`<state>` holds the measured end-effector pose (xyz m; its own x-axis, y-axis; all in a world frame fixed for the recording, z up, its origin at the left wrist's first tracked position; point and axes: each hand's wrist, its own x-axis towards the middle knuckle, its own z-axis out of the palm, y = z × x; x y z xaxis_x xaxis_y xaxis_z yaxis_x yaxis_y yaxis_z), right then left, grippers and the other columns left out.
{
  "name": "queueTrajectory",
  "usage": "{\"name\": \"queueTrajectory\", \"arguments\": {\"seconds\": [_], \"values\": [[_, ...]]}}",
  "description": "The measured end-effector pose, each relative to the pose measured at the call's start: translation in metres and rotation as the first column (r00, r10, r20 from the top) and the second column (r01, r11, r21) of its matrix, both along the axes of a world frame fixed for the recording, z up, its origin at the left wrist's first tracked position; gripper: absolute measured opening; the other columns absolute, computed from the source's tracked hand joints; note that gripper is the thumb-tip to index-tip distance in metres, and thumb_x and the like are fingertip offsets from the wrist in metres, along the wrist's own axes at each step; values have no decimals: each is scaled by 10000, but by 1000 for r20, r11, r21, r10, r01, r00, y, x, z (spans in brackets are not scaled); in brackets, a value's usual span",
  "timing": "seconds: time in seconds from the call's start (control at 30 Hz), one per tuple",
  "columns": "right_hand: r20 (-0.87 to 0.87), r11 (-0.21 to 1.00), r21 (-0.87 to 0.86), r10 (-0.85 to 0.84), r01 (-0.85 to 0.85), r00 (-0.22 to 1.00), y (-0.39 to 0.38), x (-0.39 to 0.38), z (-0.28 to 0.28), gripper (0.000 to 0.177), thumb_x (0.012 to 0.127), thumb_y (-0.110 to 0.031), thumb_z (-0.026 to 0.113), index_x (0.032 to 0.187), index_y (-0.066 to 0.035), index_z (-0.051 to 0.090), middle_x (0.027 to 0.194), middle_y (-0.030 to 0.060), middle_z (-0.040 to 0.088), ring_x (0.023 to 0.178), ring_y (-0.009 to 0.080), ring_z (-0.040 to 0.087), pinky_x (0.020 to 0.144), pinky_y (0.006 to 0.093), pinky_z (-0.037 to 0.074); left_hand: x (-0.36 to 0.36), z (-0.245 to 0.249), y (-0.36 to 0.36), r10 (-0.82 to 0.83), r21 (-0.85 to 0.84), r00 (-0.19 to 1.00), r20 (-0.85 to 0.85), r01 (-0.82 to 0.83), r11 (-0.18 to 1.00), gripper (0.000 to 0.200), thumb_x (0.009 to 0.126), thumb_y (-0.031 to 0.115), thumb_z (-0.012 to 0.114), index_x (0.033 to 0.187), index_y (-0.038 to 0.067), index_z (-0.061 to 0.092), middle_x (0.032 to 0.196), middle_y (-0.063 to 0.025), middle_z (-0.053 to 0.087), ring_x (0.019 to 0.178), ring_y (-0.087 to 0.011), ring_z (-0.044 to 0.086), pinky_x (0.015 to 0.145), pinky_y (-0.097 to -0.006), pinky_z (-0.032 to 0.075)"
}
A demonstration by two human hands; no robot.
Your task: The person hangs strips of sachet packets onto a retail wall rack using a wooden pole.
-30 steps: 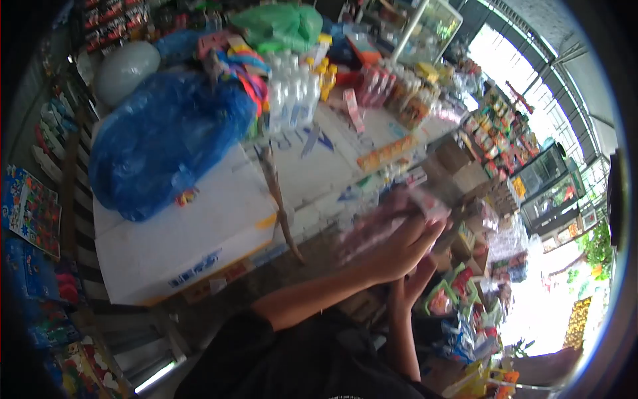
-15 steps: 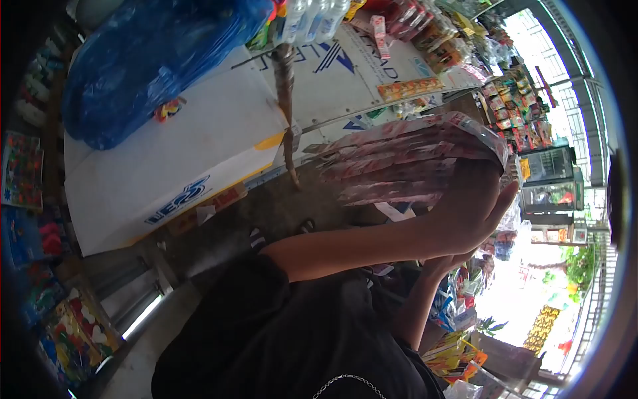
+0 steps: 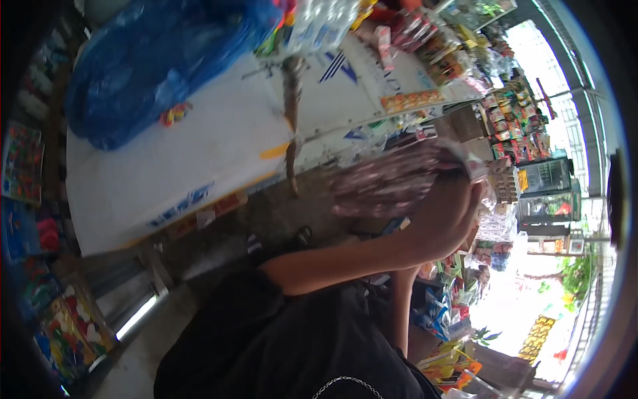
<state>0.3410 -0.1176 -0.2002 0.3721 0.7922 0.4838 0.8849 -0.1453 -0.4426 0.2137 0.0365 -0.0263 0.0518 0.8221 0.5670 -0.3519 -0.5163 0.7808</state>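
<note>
A bunch of long pink and white packet strips hangs from my left hand, blurred by motion. The strips fan out to the left of the hand, above the floor beside the white-covered table. My left fingers wrap round their gathered end, and the thumb side faces right. Below the left wrist rises my right forearm. My right hand is hidden behind the left arm, so its fingers and anything in them cannot be made out.
A white-covered table at the left bears a large blue plastic bag. A wrapped pole stands at its edge. Bottles and snack packs lie farther back. Hanging packets and stacked goods line the right.
My left hand has moved left and slightly down with the strips, which are bunched closer together. My right hand, partly visible before, has passed behind the left arm.
</note>
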Motion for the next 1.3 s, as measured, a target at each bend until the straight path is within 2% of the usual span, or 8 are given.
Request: {"name": "queueTrajectory", "arguments": {"seconds": [0.07,0.13,0.17,0.33,0.4,0.73,0.97,1.3], "values": [[226,1000,-21,-5,10,974,9,-8,-3,545,900,-248,718,1349,9,546,1299,213,598,1192,320,586,980,440,473,-3,4,-3,-25,53,1000,-5,25,998,243,1062,186,452,1127,-20,563,861,-171,551,787,-340,542,750,-434,444],[-196,994,-101,29,-49,980,24,-27,9,528,909,-223,709,1364,-9,545,1316,213,590,1228,311,563,1013,426,449,-19,6,-2,-371,-184,927,44,373,910,250,1058,192,460,1121,-38,532,992,-257,579,937,-426,552,845,-450,438],[-336,992,-108,30,-70,941,32,-38,16,523,913,-215,706,1369,-15,545,1322,213,588,1239,308,556,1024,422,441,-19,3,0,-369,-163,930,-2,363,917,310,1086,254,433,1190,6,585,967,-97,620,835,-154,571,739,-306,463],[-379,998,-55,10,-34,925,51,-51,22,650,909,-286,680,1437,10,441,1417,242,515,1323,365,506,1048,429,423,-26,17,-1,-608,-347,789,89,597,723,353,1084,236,437,1300,-11,567,1151,-129,655,964,-186,614,882,-292,477],[-422,1000,11,23,-20,906,61,-63,26,650,896,-282,688,1425,14,452,1415,243,516,1313,378,509,1048,434,424,-25,13,2,-461,-154,883,93,470,869,331,1085,260,423,1170,-6,601,925,-112,627,653,-148,524,634,-295,459],[-506,793,-428,188,-434,842,93,21,74,717,719,-255,857,1332,-24,564,1268,187,624,1207,348,586,999,440,465,-22,-8,72,-417,-156,897,-144,396,905,329,1049,268,515,1055,-16,681,902,-66,715,860,-152,663,774,-288,495],[-468,996,-11,68,-83,881,236,149,129,311,915,-118,671,1199,2,627,940,46,662,872,123,636,805,290,503,-27,-35,112,-667,-635,744,33,531,561,264,970,246,680,992,-17,680,835,-41,694,741,-82,623,654,-242,488],[-200,969,12,244,-247,949,571,177,37,362,873,-330,718,1120,-67,689,975,135,702,971,299,663,853,401,500,-1,-50,148,-522,-871,852,-38,228,436,260,949,246,714,947,-13,740,783,-22,705,618,-51,593,562,-202,465]]}}
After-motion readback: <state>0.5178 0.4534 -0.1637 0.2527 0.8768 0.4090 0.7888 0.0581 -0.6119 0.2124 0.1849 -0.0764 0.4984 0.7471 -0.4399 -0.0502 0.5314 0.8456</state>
